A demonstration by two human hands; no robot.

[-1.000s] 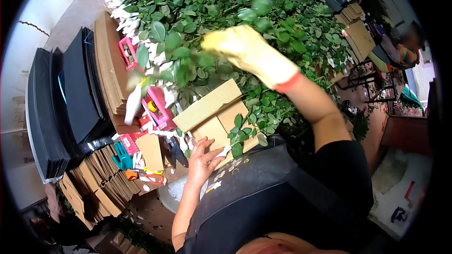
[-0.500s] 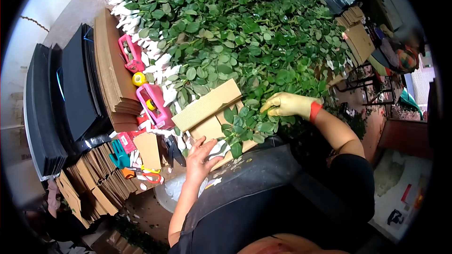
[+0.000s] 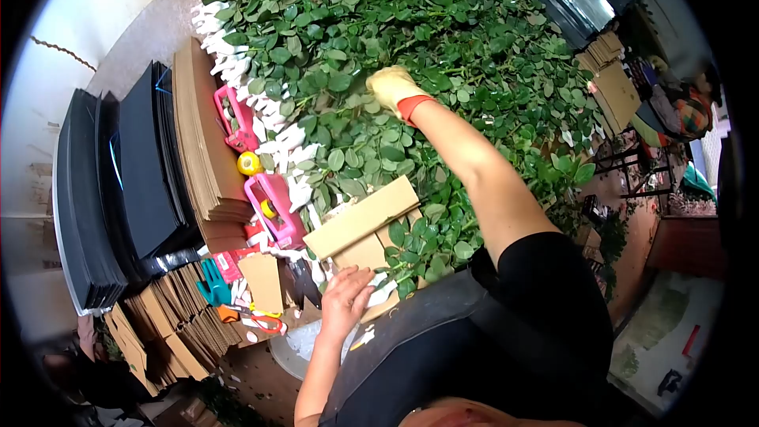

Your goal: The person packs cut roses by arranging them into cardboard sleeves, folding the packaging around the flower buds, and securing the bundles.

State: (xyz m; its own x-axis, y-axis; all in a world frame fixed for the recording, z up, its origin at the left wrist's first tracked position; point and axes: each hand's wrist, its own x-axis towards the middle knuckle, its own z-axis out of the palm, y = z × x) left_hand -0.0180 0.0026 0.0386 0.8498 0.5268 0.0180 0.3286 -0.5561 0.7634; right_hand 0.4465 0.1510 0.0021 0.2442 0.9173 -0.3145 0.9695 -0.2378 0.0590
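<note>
My left hand (image 3: 348, 294), bare, lies with fingers stretched over a folded cardboard wrapper (image 3: 364, 221) near my body. Beside its fingertips are a white-covered stem end (image 3: 383, 293) and a leafy bunch (image 3: 423, 253) lying on the cardboard. My right hand (image 3: 391, 88), in a yellow glove with a red cuff, reaches into the big pile of leafy stems (image 3: 474, 71). Its fingers are curled around a leafy stem, whose leaves look blurred; the grip is partly hidden by the hand. White-covered ends (image 3: 285, 142) line the pile's left edge.
Two pink tape dispensers (image 3: 277, 213) and a yellow tape roll (image 3: 249, 163) stand left of the pile. Cardboard stacks (image 3: 205, 126) and black sheets (image 3: 146, 166) line the left side. Orange scissors (image 3: 265, 320) and a teal glove (image 3: 213, 283) lie nearby.
My right hand has moved from beside the bunch up and left, farther into the leafy pile. My left hand stays at the cardboard wrapper; the whole view has shifted slightly.
</note>
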